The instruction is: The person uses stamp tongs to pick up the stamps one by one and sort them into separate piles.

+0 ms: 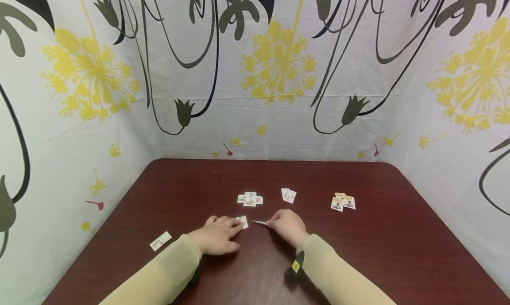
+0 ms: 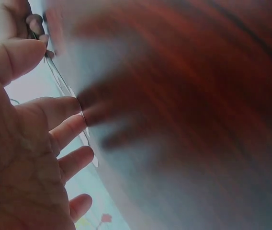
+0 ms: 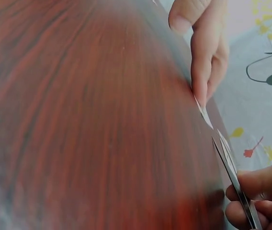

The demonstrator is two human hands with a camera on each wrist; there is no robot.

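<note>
My left hand (image 1: 217, 235) lies over the table with its fingers stretched out, fingertips pressing on a small white printed card (image 1: 245, 223). Part of that card is hidden under the fingers. To the right of it, my right hand (image 1: 288, 226) pinches a pair of slim metal tweezers (image 1: 260, 222) between thumb and fingers. Their pointed tip faces the card, a short gap away. In the right wrist view the tweezers (image 3: 232, 179) slant up toward the left hand's fingertips, and the card (image 3: 204, 116) shows edge-on beneath them.
Beyond the hands lie a cluster of several white cards (image 1: 249, 202), a pair of overlapping white cards (image 1: 290, 196) and a group of yellowish cards (image 1: 337, 203) farther right. A longer white strip (image 1: 160, 241) lies left of the left arm. Patterned cloth (image 1: 239, 132) surrounds the dark red table (image 1: 378, 252).
</note>
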